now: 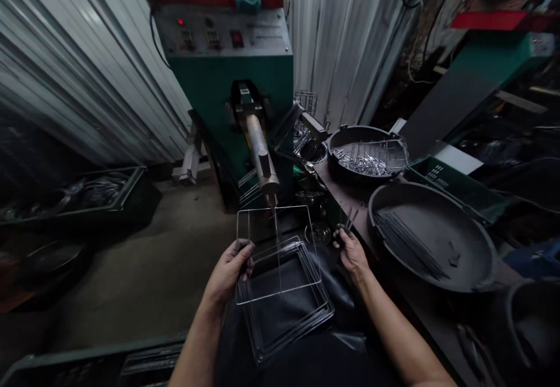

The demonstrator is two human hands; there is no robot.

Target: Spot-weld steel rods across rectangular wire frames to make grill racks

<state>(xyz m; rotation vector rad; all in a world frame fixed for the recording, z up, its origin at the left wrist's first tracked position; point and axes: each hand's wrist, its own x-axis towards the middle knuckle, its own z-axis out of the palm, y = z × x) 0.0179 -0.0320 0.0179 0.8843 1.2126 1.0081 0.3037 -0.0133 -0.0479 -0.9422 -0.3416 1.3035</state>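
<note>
My left hand (231, 270) is closed on the left side of a rectangular wire frame (280, 289), which has a wire running down its middle. The frame's far edge is at the tip of the machine's cylindrical arm (261, 157); whether they touch I cannot tell. Under it, a stack of similar wire frames (301, 331) lies on the dark cloth over my lap. To the right, my right hand (351, 253) is closed around a few short metal wires (350, 219) that stick up past the fingers. It is beside the workbench edge, apart from the frame.
A green machine (196, 84) with a control panel stands ahead. On the right bench are a round pan of small metal pieces (367, 159) and a larger pan (464, 247) with long thin rods (406, 244). Green crates (126, 200) sit on the floor at left.
</note>
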